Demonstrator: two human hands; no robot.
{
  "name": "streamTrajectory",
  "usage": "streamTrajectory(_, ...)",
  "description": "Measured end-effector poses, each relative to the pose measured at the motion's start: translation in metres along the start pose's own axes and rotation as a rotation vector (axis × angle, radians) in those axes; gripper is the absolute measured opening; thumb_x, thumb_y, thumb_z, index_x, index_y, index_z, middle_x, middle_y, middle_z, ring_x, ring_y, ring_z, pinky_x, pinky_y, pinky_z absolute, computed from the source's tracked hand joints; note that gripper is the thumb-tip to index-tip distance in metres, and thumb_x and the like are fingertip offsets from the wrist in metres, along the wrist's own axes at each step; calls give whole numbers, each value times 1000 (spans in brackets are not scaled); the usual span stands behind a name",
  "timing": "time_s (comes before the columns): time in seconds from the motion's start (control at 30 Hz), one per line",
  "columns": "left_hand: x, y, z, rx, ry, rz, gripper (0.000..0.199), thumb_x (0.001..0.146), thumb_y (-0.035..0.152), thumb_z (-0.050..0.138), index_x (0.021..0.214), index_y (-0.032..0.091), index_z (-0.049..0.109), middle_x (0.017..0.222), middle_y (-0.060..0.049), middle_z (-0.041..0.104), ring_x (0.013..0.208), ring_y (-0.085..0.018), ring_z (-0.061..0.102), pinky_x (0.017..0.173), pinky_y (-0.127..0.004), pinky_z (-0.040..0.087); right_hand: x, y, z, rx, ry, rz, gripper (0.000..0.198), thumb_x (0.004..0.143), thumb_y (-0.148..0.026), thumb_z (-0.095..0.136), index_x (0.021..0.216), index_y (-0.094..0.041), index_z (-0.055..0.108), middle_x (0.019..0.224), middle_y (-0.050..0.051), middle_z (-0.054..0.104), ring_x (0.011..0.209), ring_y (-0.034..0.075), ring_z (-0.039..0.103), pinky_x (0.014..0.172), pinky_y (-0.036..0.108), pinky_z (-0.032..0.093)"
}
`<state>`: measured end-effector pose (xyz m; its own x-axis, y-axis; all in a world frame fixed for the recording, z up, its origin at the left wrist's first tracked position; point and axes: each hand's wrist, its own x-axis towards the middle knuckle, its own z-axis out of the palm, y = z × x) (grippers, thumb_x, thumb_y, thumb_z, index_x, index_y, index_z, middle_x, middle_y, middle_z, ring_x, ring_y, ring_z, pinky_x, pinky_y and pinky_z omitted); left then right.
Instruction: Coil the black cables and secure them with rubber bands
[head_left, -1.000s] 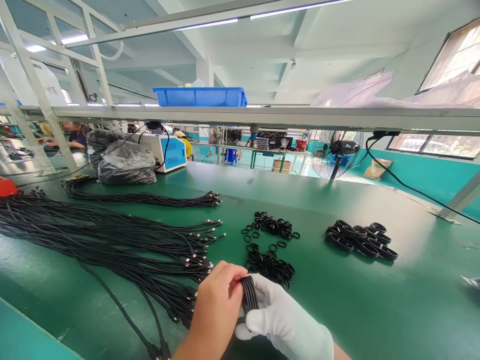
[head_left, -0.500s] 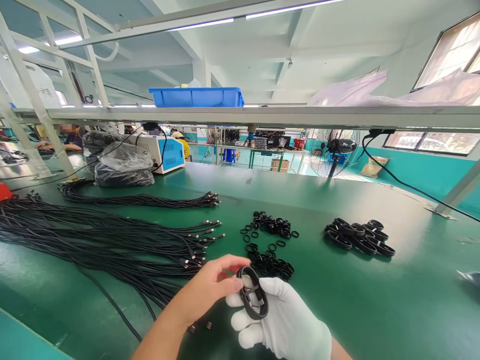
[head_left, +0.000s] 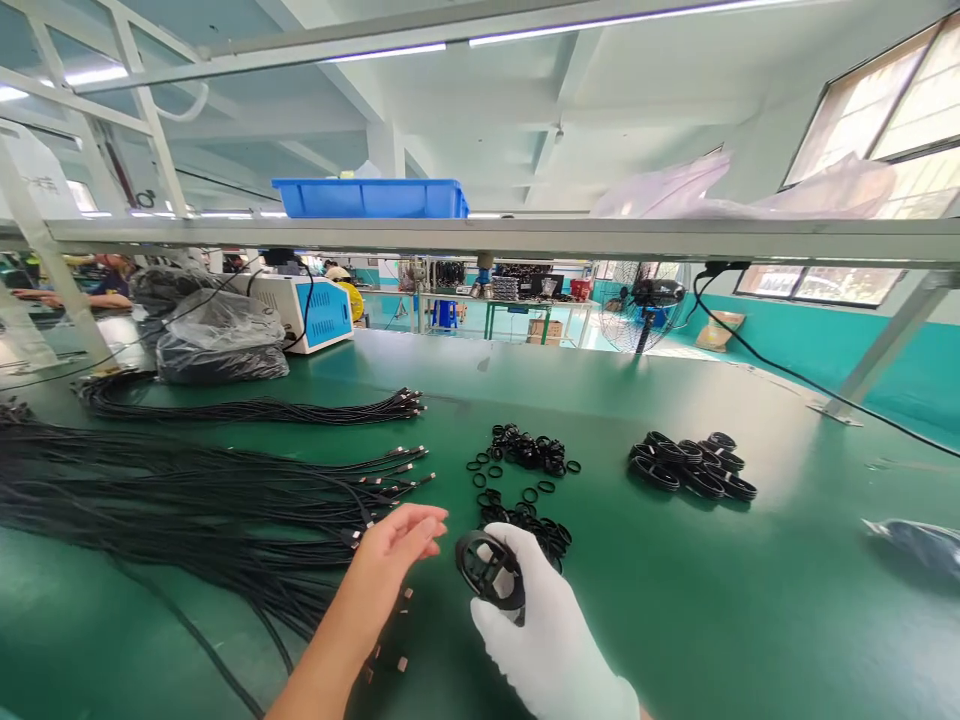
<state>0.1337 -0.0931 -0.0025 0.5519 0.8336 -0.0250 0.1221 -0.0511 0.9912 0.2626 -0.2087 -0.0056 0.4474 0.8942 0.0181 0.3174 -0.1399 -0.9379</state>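
My right hand (head_left: 551, 625), in a white glove, grips a coiled black cable (head_left: 468, 562) between thumb and fingers. A band crosses the middle of the coil. My bare left hand (head_left: 394, 548) hovers just left of the coil, apart from it, fingers loosely stretched and holding nothing that shows. Beside the left hand lie long black cables (head_left: 247, 500), their metal plugs pointing right. Small black rings (head_left: 525, 450) form two heaps beyond my hands, and the right hand partly covers the nearer heap. A pile of coiled cables (head_left: 690, 465) sits farther right on the green table.
Another cable bundle (head_left: 255, 410) lies farther back on the left. Behind it are a plastic-wrapped bag (head_left: 221, 340) and a blue-and-white machine (head_left: 322, 310). A shelf (head_left: 525, 235) spans overhead with a blue tray (head_left: 371, 198). A clear plastic bag (head_left: 915, 545) rests at the right.
My left hand has come off the coiled cable and moved left. My right hand has turned over with the coil in its grip. The view has swung slightly right.
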Motion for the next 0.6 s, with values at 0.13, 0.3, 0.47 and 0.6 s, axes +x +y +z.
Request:
streamTrajectory(0.13,2,0,-3,71,49,-27,39,74,51,57,91,18,66,89,-7,69,82,-21,60,76,-30,47,-1,-4,-6,-104,153,-105,44,68,-19,48,111,-29,49,114,1,50,90,15,57,81,29,47)
streamTrajectory(0.3,7,-1,-2,163,-8,-31,42,68,56,59,86,19,67,88,-6,70,86,-24,62,75,-29,49,39,6,-50,-125,361,110,43,79,-37,49,121,-30,46,107,1,57,88,15,59,74,26,48)
streamTrajectory(0.47,10,-13,4,242,15,-23,42,66,59,58,83,23,69,83,-3,71,81,-24,64,74,-30,51,85,59,-152,-321,656,366,43,85,-39,49,123,-18,46,119,11,51,98,21,55,86,39,45)
streamTrajectory(0.6,11,-22,12,286,-29,23,41,64,62,57,77,25,69,73,-1,69,70,-22,63,69,-29,52,91,103,-211,-489,781,541,36,87,-34,52,119,-18,49,124,9,49,107,23,51,90,46,43)
